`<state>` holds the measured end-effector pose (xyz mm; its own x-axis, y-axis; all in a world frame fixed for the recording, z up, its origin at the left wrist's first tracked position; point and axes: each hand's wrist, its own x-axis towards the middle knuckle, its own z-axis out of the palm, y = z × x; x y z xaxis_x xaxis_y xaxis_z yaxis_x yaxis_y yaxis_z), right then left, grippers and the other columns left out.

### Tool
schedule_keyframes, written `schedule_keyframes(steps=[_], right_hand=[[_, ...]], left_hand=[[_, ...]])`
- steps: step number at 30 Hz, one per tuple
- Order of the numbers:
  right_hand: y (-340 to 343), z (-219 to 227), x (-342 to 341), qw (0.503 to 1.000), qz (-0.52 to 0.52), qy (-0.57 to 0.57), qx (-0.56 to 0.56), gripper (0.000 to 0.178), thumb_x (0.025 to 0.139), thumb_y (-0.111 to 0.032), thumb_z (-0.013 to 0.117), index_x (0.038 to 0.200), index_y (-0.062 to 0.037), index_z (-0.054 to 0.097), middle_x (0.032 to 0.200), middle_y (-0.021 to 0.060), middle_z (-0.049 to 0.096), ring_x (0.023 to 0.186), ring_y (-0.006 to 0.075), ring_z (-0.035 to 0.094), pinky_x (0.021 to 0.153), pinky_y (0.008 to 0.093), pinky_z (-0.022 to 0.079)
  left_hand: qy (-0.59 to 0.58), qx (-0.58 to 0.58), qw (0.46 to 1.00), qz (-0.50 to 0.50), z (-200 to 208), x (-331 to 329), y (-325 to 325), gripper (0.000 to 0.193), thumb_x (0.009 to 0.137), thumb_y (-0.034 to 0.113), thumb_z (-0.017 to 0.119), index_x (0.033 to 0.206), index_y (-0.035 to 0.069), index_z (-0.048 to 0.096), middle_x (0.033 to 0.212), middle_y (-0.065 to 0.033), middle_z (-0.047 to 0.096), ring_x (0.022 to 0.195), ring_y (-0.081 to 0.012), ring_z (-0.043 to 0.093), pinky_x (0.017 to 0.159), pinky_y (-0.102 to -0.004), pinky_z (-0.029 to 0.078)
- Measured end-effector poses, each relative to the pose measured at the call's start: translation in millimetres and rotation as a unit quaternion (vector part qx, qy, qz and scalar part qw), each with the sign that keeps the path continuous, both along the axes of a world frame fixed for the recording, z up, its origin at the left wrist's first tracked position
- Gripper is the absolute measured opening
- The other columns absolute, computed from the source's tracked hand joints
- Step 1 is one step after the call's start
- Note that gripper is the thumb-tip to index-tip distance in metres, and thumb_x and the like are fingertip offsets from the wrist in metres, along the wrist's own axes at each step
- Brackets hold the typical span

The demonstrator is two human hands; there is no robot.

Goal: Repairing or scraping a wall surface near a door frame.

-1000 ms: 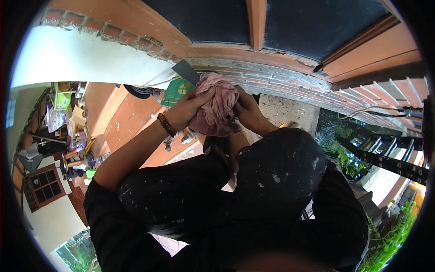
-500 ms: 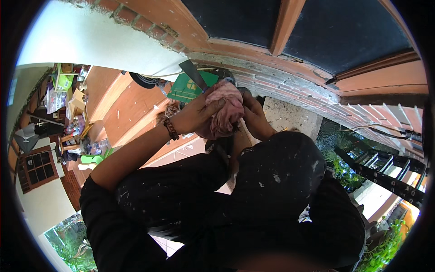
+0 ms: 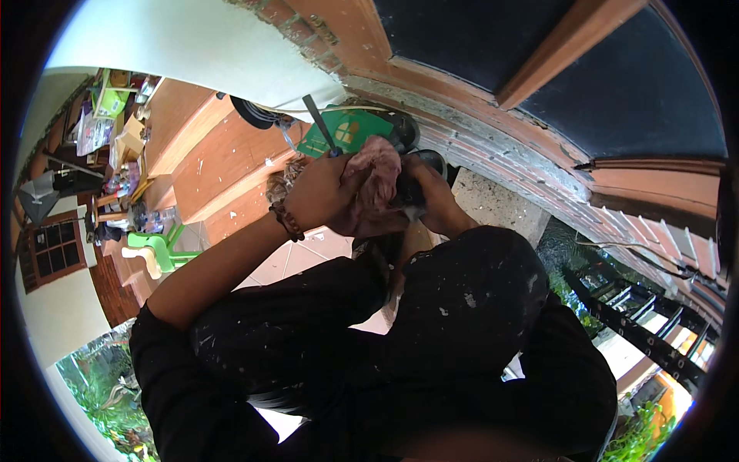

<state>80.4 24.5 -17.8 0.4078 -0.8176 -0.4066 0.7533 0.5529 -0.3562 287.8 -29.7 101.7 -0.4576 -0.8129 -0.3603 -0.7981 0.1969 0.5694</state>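
Note:
My left hand [image 3: 312, 192], a beaded bracelet at its wrist, is closed on a scraper [image 3: 317, 122] and a crumpled pink rag [image 3: 377, 181]. The scraper's dark blade sticks up past the fist, angled to the left; most of its handle is hidden. The rag hangs in folds between both hands. Beside it, my right hand [image 3: 439, 202] is closed round a dark thing [image 3: 410, 192] with a greyish lower end, pressed near the rag. Its kind is hidden by the fingers and the cloth. Both hands are in front of my knees.
Behind the hands lie a green box [image 3: 350, 127] and dark round containers [image 3: 404, 131]. A wood-framed window [image 3: 493, 92] rises above a rough brick ledge. A black ladder [image 3: 639, 327] lies right; a green stool [image 3: 165, 250] and cluttered shelves stand left.
The rag has been turned and lowered between the hands, showing more of the dark thing in my right hand. The scraper now appears more edge-on. The whole view has shifted slightly.

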Motion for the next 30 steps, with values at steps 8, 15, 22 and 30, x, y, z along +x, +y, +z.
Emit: schedule_keyframes(steps=[8, 15, 22, 30], right_hand=[[-68.0, 2.9, -0.5, 0.699, -0.026, 0.661, -0.273, 0.040, 0.089, -0.021, 0.071, 0.124, -0.0085, 0.057, 0.111, 0.0216, 0.064, 0.091, 0.0417, 0.065, 0.076, 0.0417, 0.053], [-164.1, -41.1, 35.7, 0.120, -0.034, 0.801, -0.585, 0.049, 0.093, -0.015, 0.059, 0.141, -0.0126, 0.054, 0.112, 0.0113, 0.061, 0.106, 0.0259, 0.058, 0.088, 0.0391, 0.046], [-82.6, -32.9, -59.3, 0.189, 0.142, 0.843, -0.484, 0.067, 0.091, -0.008, 0.057, 0.155, -0.0108, 0.041, 0.110, 0.0100, 0.058, 0.102, 0.0251, 0.059, 0.088, 0.0390, 0.048], [-67.3, -10.9, -39.0, 0.311, 0.017, 0.820, -0.481, 0.061, 0.086, -0.006, 0.061, 0.147, -0.0093, 0.051, 0.106, 0.0149, 0.060, 0.098, 0.0313, 0.062, 0.078, 0.0446, 0.053]], left_hand=[[-0.240, 0.059, 0.965, -0.084, 10.4, 47.0, 3.3, 0.043, 0.096, 0.042, 0.056, 0.092, 0.003, 0.074, 0.089, -0.0254, 0.070, 0.084, -0.0448, 0.068, 0.076, -0.0548, 0.053], [-0.196, 0.147, 0.958, -0.151, -7.3, 20.1, 6.1, 0.049, 0.095, 0.047, 0.056, 0.087, 0.002, 0.074, 0.086, -0.0253, 0.070, 0.084, -0.0433, 0.069, 0.078, -0.0521, 0.054], [-0.171, 0.138, 0.966, -0.139, 6.0, 27.5, 2.6, 0.049, 0.094, 0.048, 0.062, 0.091, 0.001, 0.073, 0.084, -0.0249, 0.069, 0.080, -0.0427, 0.069, 0.073, -0.0516, 0.054], [-0.172, 0.177, 0.953, -0.179, -6.7, 33.7, 2.5, 0.048, 0.094, 0.047, 0.063, 0.091, 0.000, 0.072, 0.085, -0.0255, 0.069, 0.082, -0.0426, 0.069, 0.075, -0.0505, 0.054]])
